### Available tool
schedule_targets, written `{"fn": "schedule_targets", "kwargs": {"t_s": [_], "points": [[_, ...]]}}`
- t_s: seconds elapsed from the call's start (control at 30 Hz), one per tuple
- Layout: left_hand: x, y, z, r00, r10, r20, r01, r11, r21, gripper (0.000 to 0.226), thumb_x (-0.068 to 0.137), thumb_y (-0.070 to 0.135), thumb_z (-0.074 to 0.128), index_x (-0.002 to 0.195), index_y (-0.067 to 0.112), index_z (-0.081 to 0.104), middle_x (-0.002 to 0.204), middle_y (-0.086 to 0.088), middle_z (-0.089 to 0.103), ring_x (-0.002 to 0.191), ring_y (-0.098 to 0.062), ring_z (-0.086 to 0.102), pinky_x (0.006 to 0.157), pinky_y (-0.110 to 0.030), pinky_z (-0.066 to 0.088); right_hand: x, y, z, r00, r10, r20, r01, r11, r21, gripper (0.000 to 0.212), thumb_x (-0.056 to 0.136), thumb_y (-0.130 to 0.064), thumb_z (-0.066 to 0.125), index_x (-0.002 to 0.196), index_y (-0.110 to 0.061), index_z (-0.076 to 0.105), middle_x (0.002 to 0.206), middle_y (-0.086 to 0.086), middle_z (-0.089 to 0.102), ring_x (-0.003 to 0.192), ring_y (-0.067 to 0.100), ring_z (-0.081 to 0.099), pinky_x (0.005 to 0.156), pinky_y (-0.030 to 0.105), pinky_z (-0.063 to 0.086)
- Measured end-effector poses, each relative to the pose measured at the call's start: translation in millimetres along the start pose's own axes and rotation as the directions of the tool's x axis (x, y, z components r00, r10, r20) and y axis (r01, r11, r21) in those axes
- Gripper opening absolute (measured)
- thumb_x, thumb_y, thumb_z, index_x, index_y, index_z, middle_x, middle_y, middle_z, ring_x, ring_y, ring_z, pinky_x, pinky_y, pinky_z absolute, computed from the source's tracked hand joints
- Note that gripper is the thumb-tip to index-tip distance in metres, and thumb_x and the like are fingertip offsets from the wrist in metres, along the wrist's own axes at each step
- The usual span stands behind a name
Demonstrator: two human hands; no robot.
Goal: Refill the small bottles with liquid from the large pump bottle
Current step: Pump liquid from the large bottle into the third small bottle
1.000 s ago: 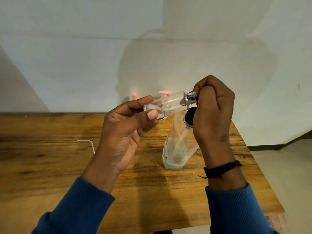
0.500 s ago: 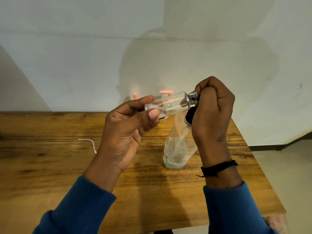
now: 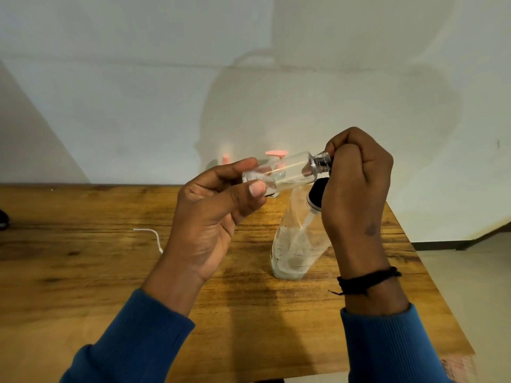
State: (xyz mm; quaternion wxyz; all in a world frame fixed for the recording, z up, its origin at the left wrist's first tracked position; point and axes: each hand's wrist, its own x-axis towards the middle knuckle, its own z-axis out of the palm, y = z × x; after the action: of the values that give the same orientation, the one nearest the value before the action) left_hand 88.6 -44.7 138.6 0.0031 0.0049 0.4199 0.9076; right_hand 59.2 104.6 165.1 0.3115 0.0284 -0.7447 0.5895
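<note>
Little has moved: our left hand [image 3: 218, 214] grips the small bottle [image 3: 284, 172] lying nearly level, neck toward our right hand [image 3: 356, 189], clenched around its cap.

Small bottle [image 3: 287, 170] above table [image 3: 83, 272], before large bottle [image 3: 298, 244]

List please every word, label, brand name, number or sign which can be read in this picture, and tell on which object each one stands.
No readable text: there are none in this view.
Small clear bottle, held by the left hand and the right hand: no label visible.
Large bottle on the wooden table: clear, no label or print visible.
Pink objects by the wall: plain, partly hidden.
</note>
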Motion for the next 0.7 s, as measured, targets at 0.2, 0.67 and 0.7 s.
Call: {"fn": "schedule_targets", "kwargs": {"t_s": [0.2, 0.67, 0.7], "points": [[0.5, 0.3, -2.5, 1.0, 0.013, 0.007, -0.013, 1.0, -0.006, 0.031, 0.06, 0.002, 0.083, 0.089, 0.014, 0.08, 0.101, -0.013, 0.074, 0.089, -0.023, 0.073, 0.066, -0.021, 0.058, -0.1, 2.4, 3.6, 0.999, 0.022, 0.023, -0.023, 0.998, 0.055, 0.019, 0.082, -0.003, 0.034, 0.069, 0.004, 0.047, 0.06, 0.002, 0.038, 0.054, 0.019, 0.035, 0.048, 0.026, 0.025], [0.2, 1.5, -0.5, 1.0, -0.01, -0.007, 0.01, 1.0, -0.021, 0.027, 0.062, 0.002, 0.079, 0.087, 0.014, 0.08, 0.104, -0.015, 0.073, 0.089, -0.025, 0.072, 0.064, -0.021, 0.058, 1.2, 1.0, -0.1, 0.999, -0.027, 0.022, 0.028, 0.999, -0.019, 0.02, 0.083, -0.003, 0.034, 0.07, 0.002, 0.049, 0.061, 0.004, 0.041, 0.055, 0.011, 0.036, 0.048, 0.026, 0.026], [0.2, 1.4, -0.2, 1.0, -0.009, -0.008, 0.009, 1.0, -0.019, 0.027, 0.063, 0.001, 0.077, 0.087, 0.014, 0.08, 0.104, -0.015, 0.073, 0.089, -0.025, 0.072, 0.065, -0.021, 0.058, 1.0, 1.6, 0.3, 1.0, -0.021, 0.021, 0.021, 1.0, -0.015, 0.02, 0.083, -0.003, 0.034, 0.07, 0.002, 0.049, 0.061, 0.004, 0.041, 0.054, 0.014, 0.038, 0.048, 0.027, 0.027]]}}
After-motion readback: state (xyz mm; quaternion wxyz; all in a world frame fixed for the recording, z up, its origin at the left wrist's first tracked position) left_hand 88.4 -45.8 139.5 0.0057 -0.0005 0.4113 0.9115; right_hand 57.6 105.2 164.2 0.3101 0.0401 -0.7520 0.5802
